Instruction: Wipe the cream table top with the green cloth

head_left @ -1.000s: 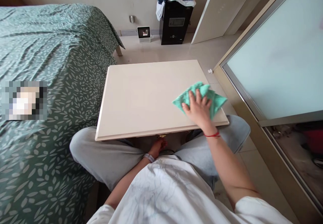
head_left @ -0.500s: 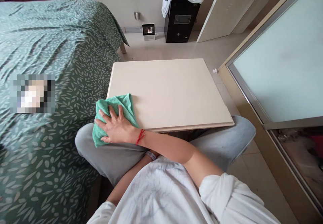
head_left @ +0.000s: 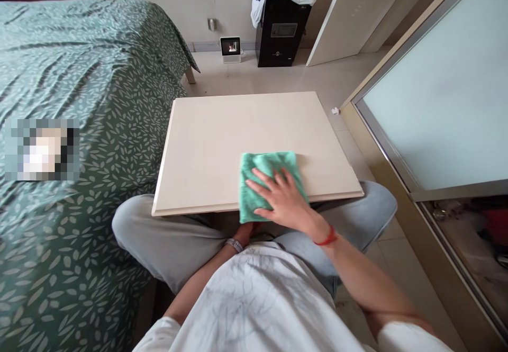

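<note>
**Green cloth sweeps back along a bedside tabletop**

A green cloth (head_left: 266, 182) lies flat on the near edge of a cream tabletop (head_left: 222, 135), its lower end hanging just over the lip, pinned beneath the person's right hand (head_left: 283, 198), which presses on it with fingers spread and palm down rather than gripping it. Half a second earlier the same cloth was at the tabletop's near-left corner, and half a second before that at its near-right corner, so the strokes have run the length of the front edge and are now returning toward the middle; by that reading the near strip has been covered, while the far half of the tabletop shows no sign either way. The left hand (head_left: 246, 231) sits below the tabletop's front edge, mostly hidden (only the wrist, with its pale band, and a few knuckles show), and whether it is closed on anything cannot be told. The person's knees in grey trousers (head_left: 166, 241) spread beneath the tabletop. Left of the tabletop runs a bed with a leaf-patterned green cover (head_left: 79, 103); beyond its far edge stands a black cabinet (head_left: 280, 37) topped with clothes, and to its right a frosted glass panel (head_left: 436, 87).
</note>
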{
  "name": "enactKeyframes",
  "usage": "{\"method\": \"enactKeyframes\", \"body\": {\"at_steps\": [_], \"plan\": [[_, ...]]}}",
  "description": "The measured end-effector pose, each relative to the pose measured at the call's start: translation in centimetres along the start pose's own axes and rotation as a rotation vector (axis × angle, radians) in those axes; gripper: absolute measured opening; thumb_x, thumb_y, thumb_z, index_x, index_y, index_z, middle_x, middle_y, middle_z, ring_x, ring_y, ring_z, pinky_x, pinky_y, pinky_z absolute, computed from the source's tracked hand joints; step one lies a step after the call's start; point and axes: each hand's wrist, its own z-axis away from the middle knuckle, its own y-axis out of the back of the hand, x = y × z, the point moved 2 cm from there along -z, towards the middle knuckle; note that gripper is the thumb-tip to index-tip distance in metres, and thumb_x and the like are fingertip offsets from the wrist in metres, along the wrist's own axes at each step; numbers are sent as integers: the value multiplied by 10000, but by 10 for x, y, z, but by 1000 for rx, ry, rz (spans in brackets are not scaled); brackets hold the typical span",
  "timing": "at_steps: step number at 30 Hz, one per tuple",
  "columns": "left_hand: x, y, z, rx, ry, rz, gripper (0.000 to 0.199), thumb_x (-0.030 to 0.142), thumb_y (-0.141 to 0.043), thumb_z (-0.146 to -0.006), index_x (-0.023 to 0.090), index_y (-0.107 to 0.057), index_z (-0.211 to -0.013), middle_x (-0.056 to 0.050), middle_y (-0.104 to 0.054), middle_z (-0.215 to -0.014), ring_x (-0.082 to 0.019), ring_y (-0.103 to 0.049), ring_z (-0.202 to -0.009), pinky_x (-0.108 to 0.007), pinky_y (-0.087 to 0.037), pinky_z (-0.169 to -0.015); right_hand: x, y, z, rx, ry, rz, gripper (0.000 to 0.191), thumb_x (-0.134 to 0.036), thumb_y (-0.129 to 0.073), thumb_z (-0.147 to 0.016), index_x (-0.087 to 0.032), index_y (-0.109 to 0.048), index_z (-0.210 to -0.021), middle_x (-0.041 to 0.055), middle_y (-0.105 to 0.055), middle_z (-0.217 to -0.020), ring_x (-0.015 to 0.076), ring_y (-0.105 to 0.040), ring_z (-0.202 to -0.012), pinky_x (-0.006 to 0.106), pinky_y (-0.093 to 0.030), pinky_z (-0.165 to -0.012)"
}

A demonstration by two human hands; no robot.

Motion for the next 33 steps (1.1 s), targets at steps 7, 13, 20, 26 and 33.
{"method": "enactKeyframes", "body": {"at_steps": [7,13,20,26,33], "plan": [[-4,6,-4,16,61,28,373,86,-552,-1168,192,-723,-854,-18,-754,-774,-116,-713,-739,-208,-535,-783,116,9,104,103,-447,150,715,-567,-421,-1214,-271,-679,-1811,168,-563,-1921,529,-651,-1548,812,-506,-1314],[-4,5,-5,19,71,31,346,89,-566,-1159,195,-719,-868,-12,-761,-777,-102,-710,-715,-185,-526,-758,199,15,54,62,-593,37,792,-623,-440,-1168,-261,-603,-1853,172,-454,-1974,530,-543,-1699,742,-532,-1352],[-6,7,-7,19,63,26,299,100,-605,-1133,194,-724,-876,-16,-767,-782,-97,-718,-712,-174,-522,-729,271,39,-74,68,-802,-97,812,-530,-453,-1184,-208,-476,-1928,214,-321,-2032,480,-454,-1803,689,-412,-1457],[-8,7,-8,21,57,32,212,114,-698,-1067,202,-726,-877,-8,-778,-779,-101,-725,-719,-172,-540,-731,231,51,-167,60,-825,-29,783,-428,-447,-1212,-95,-474,-1920,268,-301,-2035,587,-337,-1837,818,-264,-1476],[-8,8,-9,22,52,30,270,101,-647,-1102,203,-739,-870,-22,-787,-805,-107,-733,-722,-189,-528,-752,108,32,-280,-46,-446,-70,787,-426,-483,-1245,-108,-402,-1960,223,-229,-2070,557,-265,-1876,798,-194,-1505]]}}
